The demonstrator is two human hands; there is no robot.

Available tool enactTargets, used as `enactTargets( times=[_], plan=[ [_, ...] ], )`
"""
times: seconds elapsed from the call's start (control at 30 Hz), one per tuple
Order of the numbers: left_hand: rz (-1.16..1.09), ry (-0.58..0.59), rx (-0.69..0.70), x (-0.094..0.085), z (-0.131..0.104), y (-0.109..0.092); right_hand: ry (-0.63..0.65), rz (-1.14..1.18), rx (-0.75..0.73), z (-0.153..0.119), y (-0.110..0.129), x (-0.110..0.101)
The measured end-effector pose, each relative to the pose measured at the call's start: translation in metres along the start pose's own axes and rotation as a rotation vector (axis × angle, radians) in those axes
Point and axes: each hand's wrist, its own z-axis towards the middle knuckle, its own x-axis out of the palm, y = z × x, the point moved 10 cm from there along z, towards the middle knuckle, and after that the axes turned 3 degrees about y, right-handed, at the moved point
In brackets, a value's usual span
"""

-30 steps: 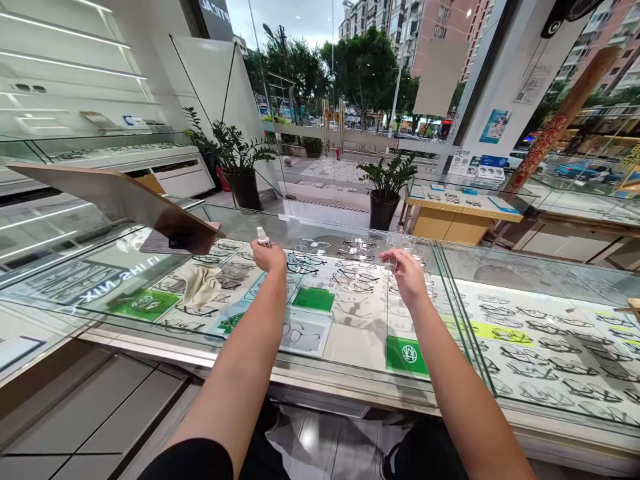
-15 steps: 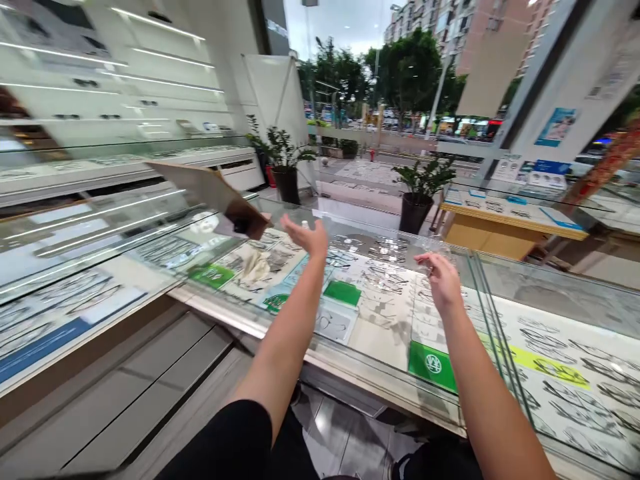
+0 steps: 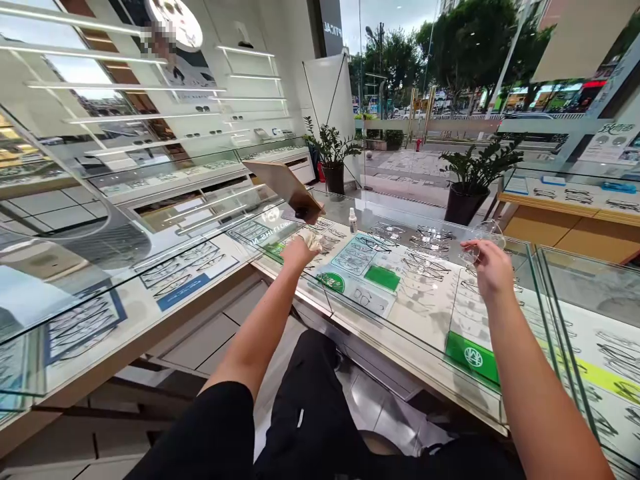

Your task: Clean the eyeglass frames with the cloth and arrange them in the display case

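Note:
On the glass counter top, my left hand (image 3: 299, 253) has closed on a crumpled beige cloth (image 3: 312, 238); the fingertips are partly hidden by the hand itself. My right hand (image 3: 493, 267) is raised over the right part of the counter. Between its thumb and fingers it pinches a pair of eyeglasses (image 3: 493, 231) with clear, thin frames. A small white spray bottle (image 3: 353, 221) stands upright on the glass, to the right of the cloth. Behind my left hand a tilted tabletop mirror (image 3: 287, 190) stands on the counter.
Rows of eyeglasses lie inside the glass display counter (image 3: 345, 308), with green cards (image 3: 473, 357) among them. Another display case (image 3: 187, 287) joins at the left. Potted plants (image 3: 334, 157) stand beyond the counter, and a wooden display table (image 3: 570, 213) at the right.
My left hand, open in the air before, has come down onto the cloth and closed on it. My right hand still holds the eyeglasses. The view has swung left.

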Motion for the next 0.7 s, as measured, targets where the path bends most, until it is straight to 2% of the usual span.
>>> enactTargets(
  times=[0.07, 0.2, 0.33, 0.47, 0.57, 0.7],
  plan=[
    [-0.036, 0.066, -0.021, 0.008, 0.004, 0.017, -0.003, 0.001, 0.001, 0.0, 0.0, -0.002],
    [-0.162, 0.101, -0.039, 0.009, 0.004, 0.034, -0.013, 0.004, 0.008, 0.001, -0.002, -0.006],
    [-0.327, 0.261, -0.075, 0.012, 0.005, 0.039, -0.01, -0.023, 0.016, 0.003, -0.006, -0.005],
    [-0.435, 0.399, -0.127, 0.012, 0.008, 0.036, 0.003, -0.044, 0.018, 0.003, -0.009, 0.0],
    [-0.443, 0.388, -0.168, 0.006, 0.014, 0.034, 0.008, -0.054, 0.016, 0.002, -0.011, 0.002],
    [-0.391, 0.247, -0.114, -0.011, 0.021, 0.022, 0.022, -0.074, 0.021, 0.0, -0.012, 0.005]
  ],
)
